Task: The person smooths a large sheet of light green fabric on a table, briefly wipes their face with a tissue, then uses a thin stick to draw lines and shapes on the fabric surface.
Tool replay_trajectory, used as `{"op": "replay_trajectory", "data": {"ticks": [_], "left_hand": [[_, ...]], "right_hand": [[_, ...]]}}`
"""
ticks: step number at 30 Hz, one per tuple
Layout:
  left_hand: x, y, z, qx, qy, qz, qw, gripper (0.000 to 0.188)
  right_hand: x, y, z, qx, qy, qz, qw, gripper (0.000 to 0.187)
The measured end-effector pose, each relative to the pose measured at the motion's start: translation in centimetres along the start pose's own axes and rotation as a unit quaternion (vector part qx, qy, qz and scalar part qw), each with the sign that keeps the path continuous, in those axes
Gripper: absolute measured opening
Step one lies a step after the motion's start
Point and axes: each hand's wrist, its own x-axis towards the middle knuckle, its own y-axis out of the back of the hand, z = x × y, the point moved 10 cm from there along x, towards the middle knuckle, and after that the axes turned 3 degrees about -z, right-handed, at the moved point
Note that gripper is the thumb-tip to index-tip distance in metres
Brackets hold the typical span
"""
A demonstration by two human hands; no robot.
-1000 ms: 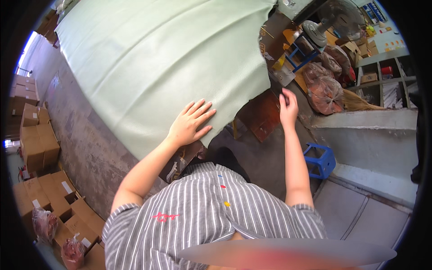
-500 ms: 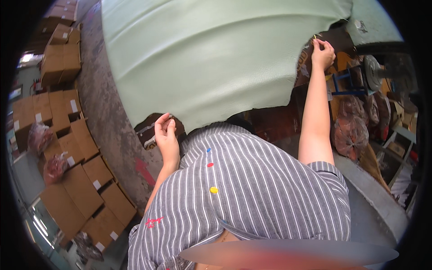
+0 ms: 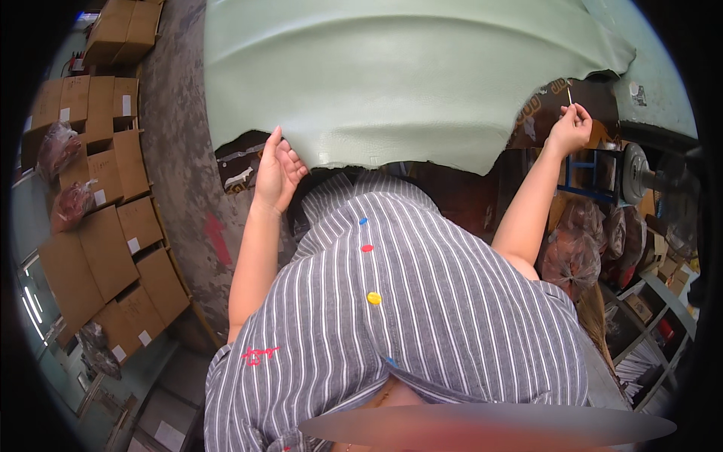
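Note:
A large pale green sheet that looks like leather [image 3: 376, 90] lies spread out in front of me, with soft ridges and a ragged near edge. My right hand [image 3: 570, 129] pinches a thin pale stick [image 3: 569, 95], pointing up, over the dark printed board beside the sheet's cut-in right edge. At the sheet's near left edge is my left hand [image 3: 277, 172], raised with fingers partly extended and nothing seen in it. Whether its fingertips touch the sheet I cannot tell.
Brown cartons [image 3: 90, 248] are stacked along the left, some with plastic bags [image 3: 71, 205] on them. The dark printed board [image 3: 538, 113] shows under the sheet. At right stand a blue frame [image 3: 591, 175], a fan [image 3: 636, 173], filled clear bags [image 3: 572, 252] and a shelf rack [image 3: 648, 331].
My view has shifted, and the sheet now appears farther right. My left hand has risen along its near edge. My right hand still holds the stick, now farther right and lower in view.

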Motion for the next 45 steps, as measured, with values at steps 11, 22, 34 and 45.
{"op": "replay_trajectory", "data": {"ticks": [11, 22, 34, 45], "left_hand": [[-0.4, 0.2, -0.3, 0.202, -0.048, 0.063, 0.976, 0.028], [-0.4, 0.3, -0.3, 0.224, -0.072, 0.077, 0.969, 0.037], [-0.9, 0.0, -0.1, 0.2, -0.079, 0.108, 0.971, 0.05], [-1.0, -0.4, -0.4, 0.23, -0.074, 0.02, 0.97, 0.042]], "right_hand": [[-14.9, -16.3, -10.1, 0.39, -0.132, -0.378, 0.829, 0.018], [-15.5, -17.9, -11.2, 0.316, -0.014, -0.359, 0.878, 0.024], [-16.7, -16.8, -11.8, 0.095, 0.134, -0.344, 0.925, 0.037], [-20.9, -15.4, -14.3, 0.133, 0.131, -0.44, 0.878, 0.035]]}}
